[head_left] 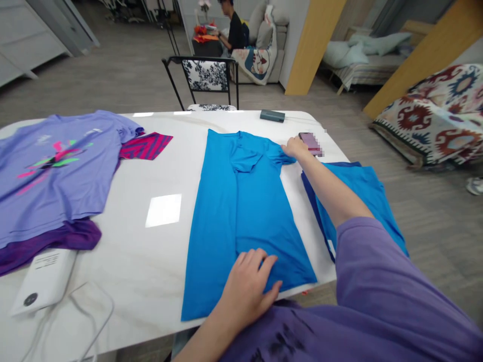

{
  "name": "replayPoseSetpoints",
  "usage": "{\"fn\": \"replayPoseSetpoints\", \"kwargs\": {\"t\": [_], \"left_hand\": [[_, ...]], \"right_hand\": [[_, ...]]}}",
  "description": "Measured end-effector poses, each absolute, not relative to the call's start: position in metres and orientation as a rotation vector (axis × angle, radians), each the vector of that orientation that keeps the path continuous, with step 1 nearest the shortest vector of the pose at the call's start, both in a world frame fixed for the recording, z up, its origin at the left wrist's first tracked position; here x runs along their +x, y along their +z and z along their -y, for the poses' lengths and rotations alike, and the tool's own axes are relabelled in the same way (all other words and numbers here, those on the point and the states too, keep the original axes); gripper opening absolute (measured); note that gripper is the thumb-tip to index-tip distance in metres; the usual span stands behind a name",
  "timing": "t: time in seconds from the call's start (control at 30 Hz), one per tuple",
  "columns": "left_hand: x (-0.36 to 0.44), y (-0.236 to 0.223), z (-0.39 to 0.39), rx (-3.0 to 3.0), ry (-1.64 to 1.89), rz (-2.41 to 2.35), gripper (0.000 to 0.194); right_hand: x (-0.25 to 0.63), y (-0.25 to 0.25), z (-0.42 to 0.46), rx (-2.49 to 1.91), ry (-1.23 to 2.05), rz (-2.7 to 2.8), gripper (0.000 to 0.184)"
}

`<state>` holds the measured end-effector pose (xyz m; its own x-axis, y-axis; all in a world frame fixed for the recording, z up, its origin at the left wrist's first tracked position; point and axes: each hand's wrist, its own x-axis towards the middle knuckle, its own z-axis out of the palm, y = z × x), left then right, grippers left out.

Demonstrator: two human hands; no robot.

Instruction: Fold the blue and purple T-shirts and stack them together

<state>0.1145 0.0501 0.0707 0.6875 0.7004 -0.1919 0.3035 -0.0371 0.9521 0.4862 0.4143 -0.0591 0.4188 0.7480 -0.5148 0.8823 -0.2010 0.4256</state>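
A blue T-shirt point(215, 216) lies on the white table, its left side folded inward so that one sleeve rests on the body. Near the hem, my left hand point(249, 284) lies on the fabric with its fingers apart. My right hand point(296, 147) reaches to the far right and has its fingers closed on the other sleeve point(281, 151). Under my right forearm, at the table's right edge, is a folded stack of blue and navy clothing point(362, 186). A phone in a purple case point(311, 143) lies just beyond my right hand.
To the left lie a lavender T-shirt point(86, 166) and red-purple clothing point(147, 147). A white device point(45, 281) with a cable is at the near left. A dark box point(272, 116) sits at the far edge. Beyond are a chair point(207, 75) and a seated person point(236, 32).
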Motion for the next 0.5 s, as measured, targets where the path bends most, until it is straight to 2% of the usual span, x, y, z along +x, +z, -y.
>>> {"fn": "replayPoseSetpoints", "kwargs": {"t": [0.13, 0.27, 0.5], "left_hand": [[0.17, 0.097, -0.052, 1.726, 0.385, -0.622, 0.054], [0.199, 0.107, -0.05, 1.823, 0.371, -0.591, 0.065], [0.213, 0.113, -0.042, 1.83, 0.32, -0.586, 0.039]], "right_hand": [[0.51, -0.043, -0.397, 2.057, -0.266, -1.341, 0.07], [0.512, -0.043, -0.394, 2.054, -0.318, -1.44, 0.05], [0.5, -0.034, -0.408, 2.211, -0.568, -1.459, 0.049]]}}
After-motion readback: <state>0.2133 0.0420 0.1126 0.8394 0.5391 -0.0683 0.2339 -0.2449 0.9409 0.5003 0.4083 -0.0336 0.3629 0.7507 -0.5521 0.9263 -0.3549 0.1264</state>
